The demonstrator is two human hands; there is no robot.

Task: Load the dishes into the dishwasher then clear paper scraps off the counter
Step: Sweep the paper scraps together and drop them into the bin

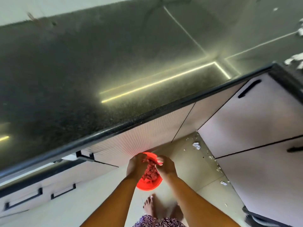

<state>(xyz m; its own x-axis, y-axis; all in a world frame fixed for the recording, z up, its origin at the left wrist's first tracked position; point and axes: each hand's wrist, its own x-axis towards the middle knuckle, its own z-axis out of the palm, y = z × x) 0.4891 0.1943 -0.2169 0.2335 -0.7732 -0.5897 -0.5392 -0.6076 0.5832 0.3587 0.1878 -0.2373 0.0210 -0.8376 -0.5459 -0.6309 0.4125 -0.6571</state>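
A red bin [148, 185] stands on the floor below the counter edge, filled with crumpled paper scraps [150, 173] that look pink in its glow. My left hand [135, 166] and my right hand [165, 166] are side by side just above the bin. Their fingers curl down around a bunch of the scraps between them. The black speckled counter [82, 79] fills the upper part of the view. No dishes or dishwasher racks show.
White paper scraps [295, 58] lie on the counter at the far right. More scraps [196, 145] are scattered on the pale floor along the white cabinets [262, 128] with black handles. My bare foot [150, 206] stands right behind the bin.
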